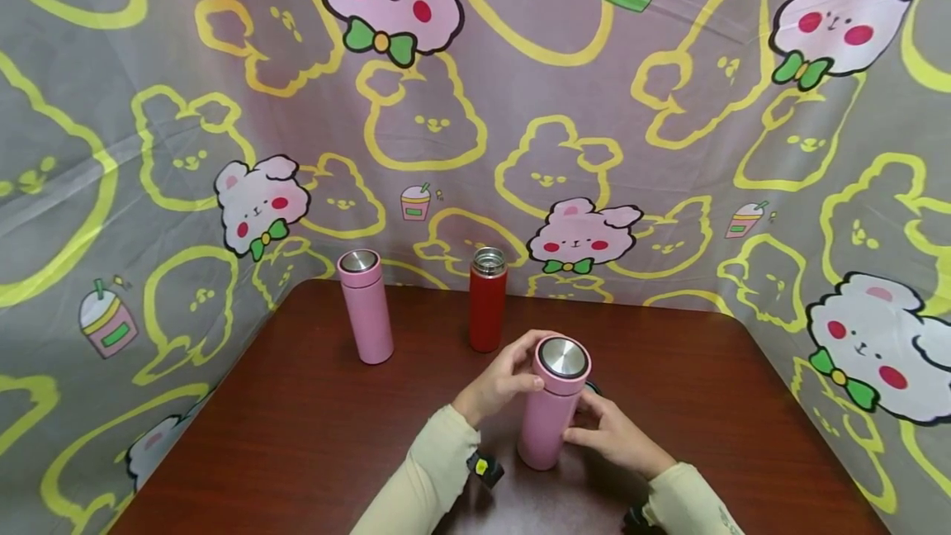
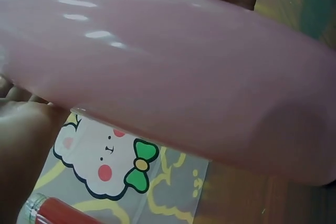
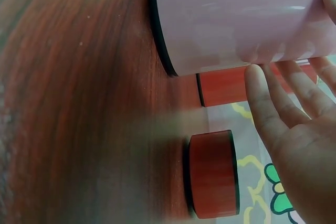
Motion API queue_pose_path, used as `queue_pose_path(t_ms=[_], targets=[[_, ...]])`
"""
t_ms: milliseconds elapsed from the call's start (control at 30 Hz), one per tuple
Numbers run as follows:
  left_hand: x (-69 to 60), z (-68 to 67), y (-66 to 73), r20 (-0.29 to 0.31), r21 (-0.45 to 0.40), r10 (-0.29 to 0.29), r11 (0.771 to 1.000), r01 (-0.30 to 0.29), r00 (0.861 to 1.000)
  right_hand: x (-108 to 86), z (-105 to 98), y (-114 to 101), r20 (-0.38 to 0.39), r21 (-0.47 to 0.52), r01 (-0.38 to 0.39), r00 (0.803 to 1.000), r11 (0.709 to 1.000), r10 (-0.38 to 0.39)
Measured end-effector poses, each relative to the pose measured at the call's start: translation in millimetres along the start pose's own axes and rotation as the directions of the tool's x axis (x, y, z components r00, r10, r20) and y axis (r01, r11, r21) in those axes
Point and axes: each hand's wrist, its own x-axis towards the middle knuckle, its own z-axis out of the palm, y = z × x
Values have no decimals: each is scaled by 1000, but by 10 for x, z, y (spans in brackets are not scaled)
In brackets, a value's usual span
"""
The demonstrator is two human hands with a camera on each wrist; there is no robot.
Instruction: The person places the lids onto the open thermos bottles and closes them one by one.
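Note:
A pink bottle (image 1: 548, 423) with a silver-topped lid (image 1: 563, 357) stands nearly upright between both hands. My left hand (image 1: 505, 382) grips it around the lid, thumb on the near side. Lower down, my right hand (image 1: 620, 436) holds the bottle's right side, thumb in front. In the right wrist view, the fingers of my right hand (image 3: 294, 108) lie against the pink bottle (image 3: 236, 22); whether its black base touches the table cannot be told. The pink bottle (image 2: 157, 72) fills much of the left wrist view, with my left hand (image 2: 23, 140) at its lid end.
On the brown table (image 1: 297, 436), a second lidded pink bottle (image 1: 367, 316) stands at the back left. A lidless red bottle (image 1: 487, 304) stands at the back middle. A red cap (image 3: 214, 174) sits behind the held bottle. Patterned cloth (image 1: 446, 188) surrounds the table's back and sides.

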Motion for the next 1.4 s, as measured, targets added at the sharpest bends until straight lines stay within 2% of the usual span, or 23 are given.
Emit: queue_pose_path(t_ms=[167,467,700,867,1100,1267,1400], targets=[[24,-21,-31,35,-104,-14,994,18,999,3,-2,5,10,-1,-17,1000,1000,17],[95,-89,-89,114,-211,-45,975,69,992,9,-22,-7,13,-26,0,1000,1000,0],[170,-133,-75,187,-247,-69,962,115,980,35,-38,-78,13,-51,6,1000,999,-6],[213,-167,-90,233,-275,-61,953,126,971,35,-50,-30,18,-54,7,1000,999,-6],[257,-188,-124,253,-293,-79,944,155,964,30,-58,-10,21,-47,34,999,998,-33],[234,-192,-106,242,-310,-96,935,171,965,31,-54,-24,18,-56,23,1000,998,-22],[179,-183,-70,221,-287,-92,945,155,971,15,-43,-26,20,-47,4,1000,999,-3]])
